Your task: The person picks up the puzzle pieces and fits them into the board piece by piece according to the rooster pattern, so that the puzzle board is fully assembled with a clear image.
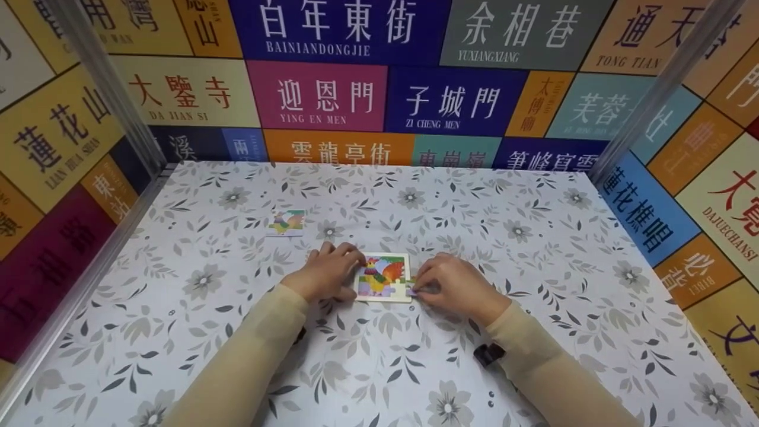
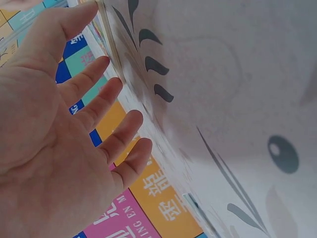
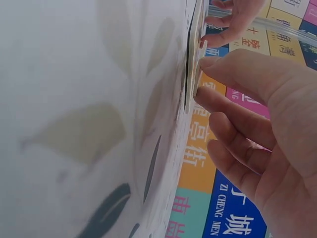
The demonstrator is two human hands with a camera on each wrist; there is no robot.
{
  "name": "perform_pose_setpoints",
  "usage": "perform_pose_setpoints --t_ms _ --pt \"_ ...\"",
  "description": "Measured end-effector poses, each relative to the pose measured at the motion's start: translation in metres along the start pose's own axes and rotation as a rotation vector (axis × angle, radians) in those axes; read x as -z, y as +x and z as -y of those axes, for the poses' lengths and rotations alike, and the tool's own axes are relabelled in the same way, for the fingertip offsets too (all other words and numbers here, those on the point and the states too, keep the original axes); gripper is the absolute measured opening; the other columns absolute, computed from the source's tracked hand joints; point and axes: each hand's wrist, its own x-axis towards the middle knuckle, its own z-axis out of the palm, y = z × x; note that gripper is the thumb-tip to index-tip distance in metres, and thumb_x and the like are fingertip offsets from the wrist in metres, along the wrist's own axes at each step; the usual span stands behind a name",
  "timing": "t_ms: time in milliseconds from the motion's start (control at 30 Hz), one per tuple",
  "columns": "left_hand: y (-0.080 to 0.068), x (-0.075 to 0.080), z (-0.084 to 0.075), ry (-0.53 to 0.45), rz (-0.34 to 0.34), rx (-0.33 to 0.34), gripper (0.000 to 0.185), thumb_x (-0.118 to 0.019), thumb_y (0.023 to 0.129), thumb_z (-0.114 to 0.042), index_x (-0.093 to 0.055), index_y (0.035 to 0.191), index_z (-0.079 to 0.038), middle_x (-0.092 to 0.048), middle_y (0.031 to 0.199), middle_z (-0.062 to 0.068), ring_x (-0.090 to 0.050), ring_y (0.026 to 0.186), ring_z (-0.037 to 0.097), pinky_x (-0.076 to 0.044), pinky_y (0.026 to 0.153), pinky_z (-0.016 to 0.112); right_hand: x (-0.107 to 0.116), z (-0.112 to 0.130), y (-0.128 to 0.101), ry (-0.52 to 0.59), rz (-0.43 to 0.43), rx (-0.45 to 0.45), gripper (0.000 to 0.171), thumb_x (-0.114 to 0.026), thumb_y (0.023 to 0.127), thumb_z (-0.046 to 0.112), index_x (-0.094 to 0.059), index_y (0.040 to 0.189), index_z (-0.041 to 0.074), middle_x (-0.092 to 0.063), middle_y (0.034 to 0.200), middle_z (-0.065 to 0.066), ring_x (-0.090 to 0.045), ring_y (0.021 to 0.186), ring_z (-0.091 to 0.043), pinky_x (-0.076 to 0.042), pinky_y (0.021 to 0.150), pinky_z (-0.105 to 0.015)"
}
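Note:
A small framed jigsaw puzzle [image 1: 379, 276] with a colourful rooster picture lies flat between both hands. Pale bare backing shows at its lower right corner. My left hand [image 1: 326, 271] steadies the frame's left side, thumb and fingertips at the edge; in the left wrist view its fingers [image 2: 94, 104] are spread and nearly straight. My right hand [image 1: 456, 287] pinches a jigsaw piece [image 1: 411, 290] between thumb and index finger at the frame's right edge, over the bare corner's side. From the right wrist view, the thin piece [image 3: 199, 74] appears edge-on, its picture side mostly hidden.
A small square picture card [image 1: 287, 223] with a similar rooster design lies farther back, left of the puzzle. The table [image 1: 450, 367] has a white cover printed with grey leaves and flowers. Panels with large lettering [image 1: 320, 95] stand behind and at both sides.

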Motion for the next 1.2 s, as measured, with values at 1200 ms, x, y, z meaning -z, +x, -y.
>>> perform_pose_setpoints --t_ms 1200 --pt "0.002 -0.001 0.0 0.014 0.017 0.009 0.062 -0.084 0.086 -0.032 -0.056 0.14 -0.023 -0.045 0.155 0.005 -0.041 0.136 0.037 -0.035 0.11 0.059 -0.011 0.014 0.02 -0.034 0.012 0.082 0.005 -0.084 0.084 0.022 -0.084 0.089 0.022 -0.075 0.098 0.005 -0.064 0.095 -0.017 -0.052 0.089 -0.038"
